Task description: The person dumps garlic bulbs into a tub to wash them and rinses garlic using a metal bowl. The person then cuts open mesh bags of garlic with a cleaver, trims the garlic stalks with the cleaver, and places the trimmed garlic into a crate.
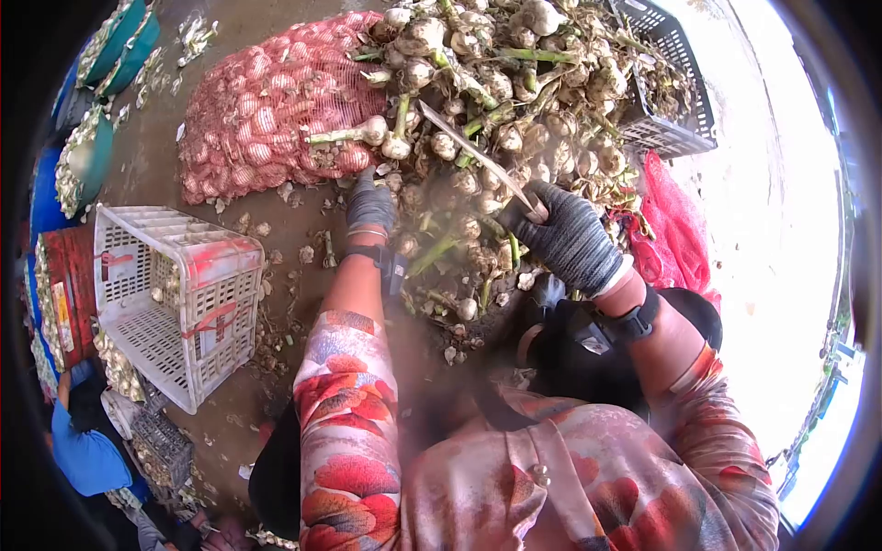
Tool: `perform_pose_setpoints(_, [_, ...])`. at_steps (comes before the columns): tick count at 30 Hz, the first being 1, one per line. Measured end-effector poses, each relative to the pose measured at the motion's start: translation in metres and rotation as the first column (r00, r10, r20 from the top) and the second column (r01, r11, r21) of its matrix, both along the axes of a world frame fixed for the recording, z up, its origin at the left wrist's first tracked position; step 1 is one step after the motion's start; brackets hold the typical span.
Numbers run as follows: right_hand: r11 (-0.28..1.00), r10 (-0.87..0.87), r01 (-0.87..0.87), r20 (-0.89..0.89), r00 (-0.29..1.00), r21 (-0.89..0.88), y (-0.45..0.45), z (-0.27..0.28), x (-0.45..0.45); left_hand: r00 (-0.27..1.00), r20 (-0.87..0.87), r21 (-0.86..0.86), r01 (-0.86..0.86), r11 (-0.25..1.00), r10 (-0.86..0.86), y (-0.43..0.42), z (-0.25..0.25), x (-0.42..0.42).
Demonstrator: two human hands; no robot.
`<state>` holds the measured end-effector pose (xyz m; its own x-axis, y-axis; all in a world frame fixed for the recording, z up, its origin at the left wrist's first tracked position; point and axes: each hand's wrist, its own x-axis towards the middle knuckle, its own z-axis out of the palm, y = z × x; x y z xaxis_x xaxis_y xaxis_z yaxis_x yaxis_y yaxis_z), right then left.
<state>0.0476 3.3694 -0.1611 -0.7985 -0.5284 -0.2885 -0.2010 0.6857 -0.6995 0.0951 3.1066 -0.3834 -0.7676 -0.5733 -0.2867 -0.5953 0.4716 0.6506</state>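
My right hand (571, 235), in a grey knit glove, is closed round the handle of a knife (473, 151). Its long, narrow blade points up and left across a heap of garlic bulbs (501, 87) with stems and roots. My left hand (370, 204), also gloved in grey, reaches down at the left edge of the heap, beside the lower corner of a red mesh sack (262, 115) full of garlic. Its fingertips are hard to make out, and I cannot tell whether they grip anything. Just above it lies a garlic bulb with a long stem (372, 130).
A white plastic crate (220, 275) lies tipped at the left. A dark crate (684, 124) holds scraps at the upper right, above an red mesh bag (675, 230). Green tubs (129, 60) and a red crate (69, 275) line the left; a person in blue (87, 450) is at lower left.
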Motion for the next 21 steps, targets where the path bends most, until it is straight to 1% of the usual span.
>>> perform_pose_setpoints(1, [1.0, -0.011, 0.011, 0.019, 1.0, -0.008, -0.002, 0.003, -0.002, 1.0, 0.02, -0.097, 0.026, 0.995, -0.024, 0.001, -0.007, -0.007])
perform_pose_setpoints(2, [0.998, -0.01, 0.011, 0.007, 1.0, -0.063, 0.002, -0.004, -0.003, 0.986, 0.165, 0.026, -0.008, 1.0, 0.004, -0.002, -0.009, -0.013])
perform_pose_setpoints(5, [1.0, 0.005, -0.007, -0.077, 0.997, -0.019, 0.002, 0.008, -0.006, 0.97, 0.172, 0.078, 0.163, 0.984, -0.174, -0.013, -0.036, -0.005])
perform_pose_setpoints(6, [1.0, 0.009, -0.011, -0.089, 0.996, -0.024, 0.003, 0.009, -0.006, 1.0, -0.011, 0.528, 0.001, 0.849, 0.006, -0.023, -0.077, 0.001])
perform_pose_setpoints(7, [0.998, -0.009, 0.003, -0.108, 0.994, -0.059, 0.003, 0.012, -0.006, 1.0, 0.0, 0.311, 0.01, 0.95, -0.01, -0.029, -0.081, 0.008])
perform_pose_setpoints(8, [0.998, -0.008, 0.0, -0.103, 0.995, -0.07, 0.005, 0.013, -0.008, 1.0, 0.005, 0.301, 0.006, 0.954, -0.008, -0.022, -0.068, 0.009])
perform_pose_setpoints(9, [0.989, -0.076, 0.069, -0.048, 0.996, -0.134, 0.007, 0.013, -0.011, 0.986, -0.102, 0.602, -0.042, 0.797, 0.13, -0.012, -0.048, 0.014])
perform_pose_setpoints(10, [0.974, -0.113, 0.117, 0.03, 0.993, -0.195, 0.005, 0.014, -0.009, 0.936, -0.154, 0.83, -0.052, 0.556, 0.316, -0.013, -0.032, 0.034])
perform_pose_setpoints(11, [0.921, -0.178, 0.212, 0.134, 0.975, -0.325, 0.003, 0.02, -0.006, 0.95, -0.07, 0.769, -0.142, 0.624, 0.303, -0.003, 0.004, 0.039])
perform_pose_setpoints(12, [0.947, -0.148, 0.161, 0.064, 0.987, -0.28, 0.006, 0.014, -0.01, 0.956, 0.021, 0.699, -0.224, 0.68, 0.293, 0.008, 0.043, 0.045])
perform_pose_setpoints(13, [0.914, -0.18, 0.219, 0.143, 0.973, -0.341, 0.0, 0.016, -0.008, 0.927, -0.044, 0.768, -0.207, 0.606, 0.372, 0.017, 0.051, 0.056])
perform_pose_setpoints(14, [0.917, -0.184, 0.228, 0.16, 0.97, -0.328, -0.001, 0.017, -0.006, 0.888, -0.1, 0.832, -0.173, 0.527, 0.449, 0.027, 0.058, 0.066])
perform_pose_setpoints(15, [0.912, -0.157, 0.169, 0.062, 0.986, -0.373, 0.001, 0.002, -0.006, 0.816, -0.243, 0.83, -0.104, 0.549, 0.524, 0.032, 0.071, 0.07])
perform_pose_setpoints(16, [0.916, -0.154, 0.233, 0.249, 0.956, -0.328, 0.001, -0.008, -0.006, 0.687, -0.236, 0.861, -0.18, 0.476, 0.687, 0.042, 0.116, 0.078])
perform_pose_setpoints(17, [0.934, -0.124, 0.174, 0.173, 0.977, -0.313, -0.002, -0.009, -0.001, 0.722, -0.26, 0.895, -0.069, 0.441, 0.641, 0.033, 0.131, 0.08])
perform_pose_setpoints(18, [0.963, -0.073, 0.091, 0.081, 0.994, -0.253, -0.002, -0.017, -0.002, 0.658, -0.37, 0.896, 0.067, 0.438, 0.657, 0.025, 0.152, 0.081])
perform_pose_setpoints(19, [0.965, 0.003, -0.005, -0.007, 1.0, -0.263, -0.002, -0.025, -0.001, 0.596, -0.405, 0.889, 0.076, 0.452, 0.694, 0.019, 0.182, 0.084])
perform_pose_setpoints(20, [0.96, 0.07, -0.094, -0.096, 0.993, -0.264, -0.001, -0.032, -0.001, 0.53, -0.507, 0.842, 0.137, 0.521, 0.68, 0.009, 0.213, 0.089])
perform_pose_setpoints(21, [0.959, 0.117, -0.143, -0.117, 0.986, -0.244, 0.001, -0.038, -0.002, 0.408, -0.552, 0.815, 0.081, 0.573, 0.727, 0.0, 0.24, 0.095])
